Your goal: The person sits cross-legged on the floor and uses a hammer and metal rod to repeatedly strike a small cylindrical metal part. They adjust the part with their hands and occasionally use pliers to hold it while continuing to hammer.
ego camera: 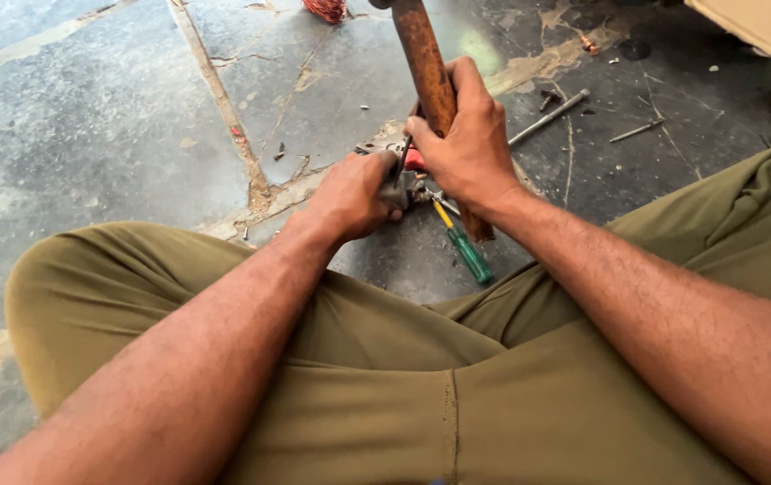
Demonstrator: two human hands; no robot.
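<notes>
Over olive-trousered knees, right hand grips hammer handle; left hand pinches metal part.

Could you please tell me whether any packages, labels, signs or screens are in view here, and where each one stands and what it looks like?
Possible package: a pale tan, cardboard-like slab at the top right edge, mostly cut off; it is too cropped to tell if it is a box.
No labels, signs or screens show on the stone floor or near the right hand gripping the rusty handle, or the left hand.
</notes>
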